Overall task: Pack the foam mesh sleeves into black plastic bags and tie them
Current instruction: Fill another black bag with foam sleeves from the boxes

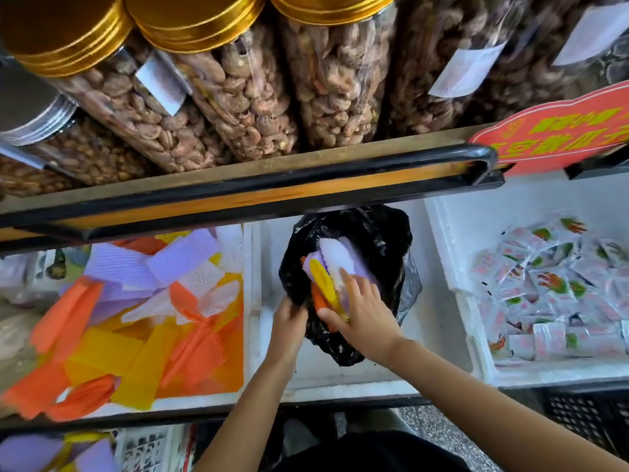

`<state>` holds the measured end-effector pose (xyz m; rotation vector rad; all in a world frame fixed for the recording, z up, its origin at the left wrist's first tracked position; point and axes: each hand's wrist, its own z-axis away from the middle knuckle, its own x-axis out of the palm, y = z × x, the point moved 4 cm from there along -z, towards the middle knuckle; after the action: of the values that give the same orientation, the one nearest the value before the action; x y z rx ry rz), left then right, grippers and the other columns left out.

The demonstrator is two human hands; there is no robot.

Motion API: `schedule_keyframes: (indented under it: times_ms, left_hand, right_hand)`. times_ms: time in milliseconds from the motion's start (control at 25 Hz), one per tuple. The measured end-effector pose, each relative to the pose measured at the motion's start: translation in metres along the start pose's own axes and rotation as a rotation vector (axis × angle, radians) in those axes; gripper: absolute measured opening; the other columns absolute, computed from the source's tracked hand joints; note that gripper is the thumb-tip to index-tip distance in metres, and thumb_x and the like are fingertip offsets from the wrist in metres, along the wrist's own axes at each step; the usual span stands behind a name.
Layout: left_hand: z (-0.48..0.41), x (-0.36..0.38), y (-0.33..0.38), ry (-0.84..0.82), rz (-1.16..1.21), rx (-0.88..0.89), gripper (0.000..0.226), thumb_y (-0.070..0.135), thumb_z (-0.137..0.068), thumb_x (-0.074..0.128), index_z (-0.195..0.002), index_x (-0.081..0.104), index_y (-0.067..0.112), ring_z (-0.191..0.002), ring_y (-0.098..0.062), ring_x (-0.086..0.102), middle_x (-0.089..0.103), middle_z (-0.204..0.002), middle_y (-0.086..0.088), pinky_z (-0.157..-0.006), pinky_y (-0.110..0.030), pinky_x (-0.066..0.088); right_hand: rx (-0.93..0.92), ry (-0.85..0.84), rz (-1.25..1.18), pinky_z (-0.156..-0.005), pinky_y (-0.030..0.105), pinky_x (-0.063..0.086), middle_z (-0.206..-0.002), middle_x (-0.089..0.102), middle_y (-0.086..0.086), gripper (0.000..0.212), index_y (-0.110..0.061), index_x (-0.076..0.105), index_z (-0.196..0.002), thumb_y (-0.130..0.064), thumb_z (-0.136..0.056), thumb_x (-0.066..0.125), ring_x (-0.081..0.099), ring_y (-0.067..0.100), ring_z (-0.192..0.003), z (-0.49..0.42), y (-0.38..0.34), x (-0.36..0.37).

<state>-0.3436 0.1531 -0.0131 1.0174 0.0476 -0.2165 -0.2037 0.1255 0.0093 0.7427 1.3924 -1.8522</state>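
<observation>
In a white foam bin (340, 376), the left hand (289, 318) grips the black bag (374, 233) by its rim; the right hand (362, 311) presses flat-fingered on the foam sleeves (337, 264).

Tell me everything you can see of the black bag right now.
The black bag is thin, glossy, crinkled plastic. It sits slumped in the middle white foam box with its mouth open toward the camera. A bundle of foam sleeves, purple, white, yellow and orange, sticks out of the mouth. The left hand grips the near left rim, bunching the plastic. The right hand lies on the sleeves. The bag's right edge looks see-through. It is not tied.
</observation>
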Motion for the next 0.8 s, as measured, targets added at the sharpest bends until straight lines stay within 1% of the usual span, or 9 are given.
schedule_keyframes:
  times_ms: [160,320,440,520,560,640,720,760,800]
  left_hand:
    - [0.008,-0.018,0.008,0.129,0.03,0.117,0.019,0.028,-0.1,0.044,-0.112,0.059,0.03,-0.112,-0.014,0.056,0.061,-0.12,0.003,-0.1,-0.038,0.044]
    - [0.016,-0.056,0.012,0.216,0.142,0.202,0.023,0.034,-0.098,0.046,-0.114,0.061,0.026,-0.115,-0.014,0.054,0.06,-0.122,0.003,-0.103,-0.039,0.04]
    - [0.027,-0.072,0.017,0.255,0.165,0.232,0.031,0.018,-0.101,0.041,-0.09,0.063,0.037,-0.095,-0.009,0.058,0.064,-0.095,0.011,-0.093,-0.036,0.043]
    - [0.031,-0.079,0.012,0.282,0.111,0.237,0.028,0.014,-0.101,0.041,-0.094,0.061,0.032,-0.095,-0.007,0.057,0.063,-0.097,0.012,-0.095,-0.036,0.041]
    - [0.031,-0.082,0.008,0.276,0.068,0.223,0.024,0.015,-0.101,0.041,-0.102,0.061,0.028,-0.102,-0.008,0.057,0.063,-0.105,0.009,-0.098,-0.036,0.041]
    - [0.035,-0.083,0.005,0.237,-0.004,0.189,0.021,0.016,-0.1,0.042,-0.111,0.06,0.019,-0.108,-0.011,0.058,0.064,-0.112,0.002,-0.099,-0.035,0.044]
    - [0.041,-0.082,0.004,0.193,-0.034,0.169,0.021,0.015,-0.1,0.041,-0.104,0.061,0.02,-0.096,-0.008,0.06,0.065,-0.101,0.004,-0.084,-0.024,0.047]
    - [0.043,-0.081,0.004,0.178,-0.054,0.16,0.021,0.014,-0.1,0.041,-0.101,0.061,0.018,-0.091,-0.01,0.061,0.065,-0.097,0.002,-0.077,-0.022,0.045]
    - [0.045,-0.08,0.002,0.166,-0.069,0.15,0.02,0.013,-0.1,0.041,-0.099,0.061,0.014,-0.087,-0.014,0.06,0.065,-0.094,-0.003,-0.073,-0.023,0.043]
  right_hand:
    - [-0.035,-0.008,-0.107,-0.093,0.035,0.043,-0.126,0.037,0.009,0.074,-0.025,0.028,-0.144,-0.05,-0.082,0.062,0.047,0.029,-0.114,-0.012,0.007,-0.002]
    - [-0.019,0.031,0.127,-0.084,0.037,0.047,-0.122,0.038,0.009,0.062,-0.029,0.034,-0.141,-0.032,-0.087,0.062,0.048,0.032,-0.111,-0.028,0.014,-0.007]
    - [-0.125,-0.295,0.155,-0.093,0.038,0.045,-0.125,0.047,0.008,0.056,-0.024,0.036,-0.142,-0.031,-0.091,0.057,0.048,0.03,-0.117,-0.028,-0.006,0.019]
    - [-0.213,-0.518,0.042,-0.096,0.039,0.044,-0.107,0.053,-0.002,0.042,-0.018,0.047,-0.134,-0.029,-0.094,0.052,0.054,0.028,-0.113,-0.017,-0.022,0.038]
    - [-0.212,-0.502,-0.001,-0.095,0.038,0.045,-0.1,0.052,-0.004,0.037,-0.017,0.052,-0.13,-0.027,-0.095,0.049,0.056,0.027,-0.11,-0.014,-0.024,0.038]
    - [-0.158,-0.12,-0.107,-0.092,0.038,0.045,-0.099,0.057,0.003,0.029,-0.014,0.059,-0.121,-0.022,-0.095,0.05,0.056,0.03,-0.103,-0.025,-0.011,0.016]
    - [-0.065,0.358,-0.008,-0.092,0.043,0.042,-0.107,0.058,0.016,0.032,-0.004,0.058,-0.117,-0.022,-0.09,0.06,0.052,0.036,-0.101,-0.035,0.015,-0.011]
    - [0.031,0.434,0.064,-0.097,0.044,0.037,-0.116,0.054,0.022,0.047,0.002,0.051,-0.123,-0.025,-0.088,0.064,0.048,0.04,-0.108,-0.043,0.03,-0.019]
    - [0.163,0.377,0.032,-0.102,0.044,0.031,-0.128,0.045,0.026,0.065,0.007,0.039,-0.132,-0.03,-0.086,0.065,0.04,0.042,-0.119,-0.053,0.045,-0.026]
